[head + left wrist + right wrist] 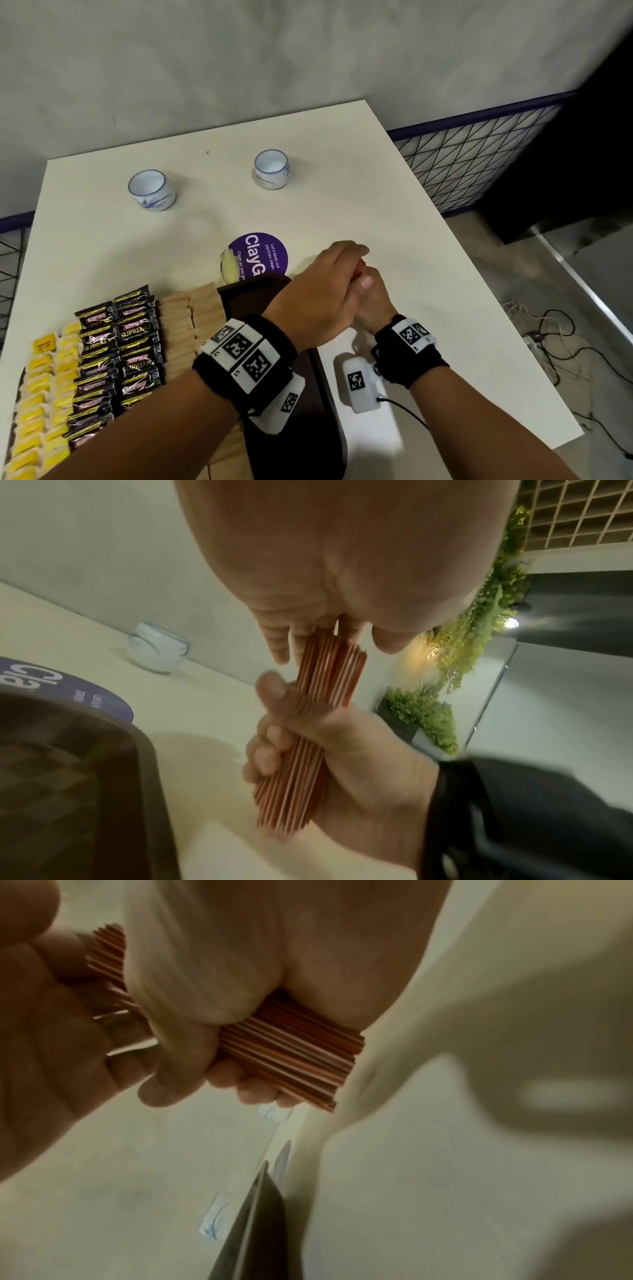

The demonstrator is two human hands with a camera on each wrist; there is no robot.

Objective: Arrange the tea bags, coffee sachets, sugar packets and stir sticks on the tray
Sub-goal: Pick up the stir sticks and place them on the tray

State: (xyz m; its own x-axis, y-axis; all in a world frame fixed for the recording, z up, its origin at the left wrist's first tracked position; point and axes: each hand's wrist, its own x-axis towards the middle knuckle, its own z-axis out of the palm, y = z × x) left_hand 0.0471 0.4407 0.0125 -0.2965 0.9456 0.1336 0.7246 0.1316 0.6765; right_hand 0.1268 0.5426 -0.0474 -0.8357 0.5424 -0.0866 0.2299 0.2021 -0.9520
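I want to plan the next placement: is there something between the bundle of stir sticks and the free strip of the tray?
Nothing visible. Both hands hold the stir sticks just right of the tray, whose bare right strip lies beside the sugar packets.

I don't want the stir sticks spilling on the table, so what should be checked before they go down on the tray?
1. Right hand grips the stir sticks firmly: ok, fingers and thumb curl round the bundle.
2. Left hand steadies the bundle's top: ok, its fingers close on the upper ends.
3. Stick ends level: not ok, the top ends look stepped in the left wrist view.
4. Free strip on the tray: ok, bare dark surface shows to the right of the sugar packets.
5. Coffee sachets and tea bags already in rows: ok.
6. Bundle over the tray: not ok, it is held above the table.
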